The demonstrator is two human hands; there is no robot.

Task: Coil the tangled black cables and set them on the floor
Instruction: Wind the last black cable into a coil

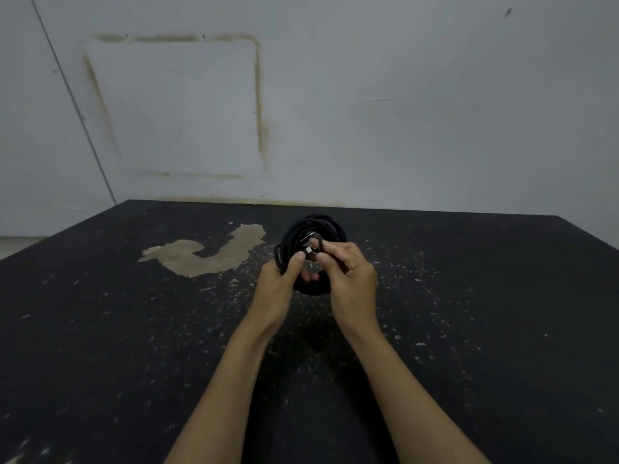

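Two bare forearms rise from the bottom edge toward the middle of the frame. Left hand (pixel 280 279) curls around the lower left of a round bundle of black cables (pixel 311 236), matte loops wound into a thick ring, held just right of centre. Right hand (pixel 348 279) pinches a small metal-tipped connector (pixel 308 252) at the ring's front, and the left thumb touches it too. Below lies a dark, rough floor (pixel 100 329), speckled white, with a tan hook-shaped patch (pixel 207 256) worn through left of centre. Behind stands a pale wall (pixel 435 95) bearing a brownish square outline at upper left.
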